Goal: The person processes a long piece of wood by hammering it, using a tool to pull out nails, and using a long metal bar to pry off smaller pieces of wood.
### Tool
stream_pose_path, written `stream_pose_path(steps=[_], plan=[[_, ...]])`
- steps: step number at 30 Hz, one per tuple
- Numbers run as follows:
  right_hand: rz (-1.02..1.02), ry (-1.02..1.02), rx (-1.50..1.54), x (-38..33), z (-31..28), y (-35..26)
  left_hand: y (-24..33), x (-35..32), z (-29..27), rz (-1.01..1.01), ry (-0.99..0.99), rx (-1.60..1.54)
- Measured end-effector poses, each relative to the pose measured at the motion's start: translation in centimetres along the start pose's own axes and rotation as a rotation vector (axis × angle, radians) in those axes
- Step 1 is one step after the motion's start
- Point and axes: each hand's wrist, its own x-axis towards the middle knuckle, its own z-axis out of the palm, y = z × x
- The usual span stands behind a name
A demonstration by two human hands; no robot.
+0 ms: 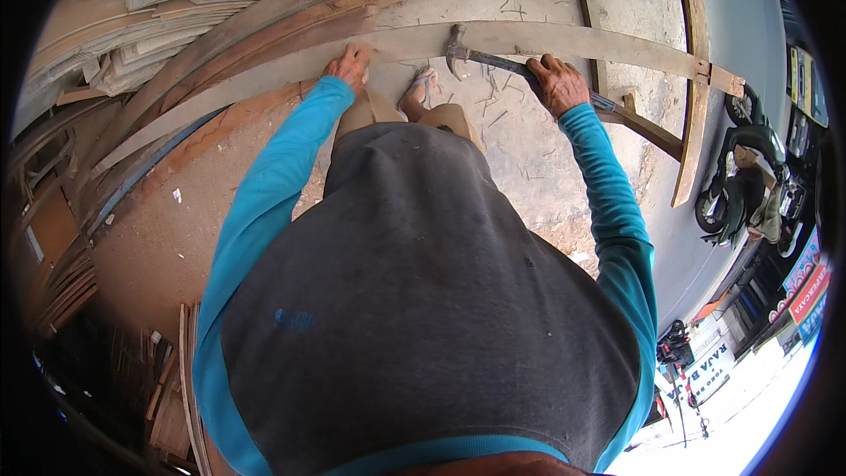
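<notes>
Pale wood is the material of the long plank (405, 40), which is stretched in front of both hands, from well left of the left hand (350, 66) to beyond the right hand (560, 85); its curve is prob. caused by the lens. W/ the bent fingers of the left hand, the near edge of the plank seems to be touched; whether it is pinched or only pressed cannot be told, b/c the fingertips are blurred. By the right hand, the dark handle of a hammer (498, 63) is firmly wrapped; its head is placed betw. the hands, over the plank, but contact cannot be confirmed.

The step in hand is judged to be the steadying of the plank, w/ the hammer at hand; no blow is seen. For the next move, a steady left hand & free space around the hammer head seem to be required.

Betw. the hands, nearer to the body, a sandalled foot (421, 90) is seen, and thin dark pieces, prob. nails (496, 119), are scattered. Right of the right hand, a wooden beam (692, 154) is crossed by the plank; farther out, a motorcycle (749, 172) is parked. Beyond the left hand, timber (198, 22) is piled.
</notes>
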Motion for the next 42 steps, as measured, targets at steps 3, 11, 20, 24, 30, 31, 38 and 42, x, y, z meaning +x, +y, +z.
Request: stream_pose_path(steps=[3,11,20,24,30,31,38,42], plan=[[-0.097,-0.052,-0.052,2.2,0.6,3.5,0.2,-0.3,-0.9,-0.178,0.113,-0.085],[-0.021,0.049,-0.038,4.2,2.6,5.4,-2.2,-5.3,5.1,-0.537,0.388,-0.491],[0.207,0.0,-0.009,4.4,2.4,2.2,0.1,-1.5,6.0,-0.529,0.577,-0.56],[0.314,-0.151,0.01,3.6,1.5,2.5,2.2,-0.2,4.8,-0.51,0.53,-0.565],[0.227,-0.132,0.223,14.4,-3.7,1.7,1.3,-1.4,5.4,-0.653,0.604,-0.631],[0.177,-0.084,0.228,17.0,-3.9,1.9,2.2,-1.1,4.1,-0.71,0.582,-0.656],[-0.198,0.202,0.248,39.5,-16.4,-0.1,3.4,1.0,6.5,-0.869,0.75,-0.68],[-0.344,0.435,0.201,51.2,-23.8,-2.0,2.9,1.4,6.8,-0.946,0.775,-0.743]])
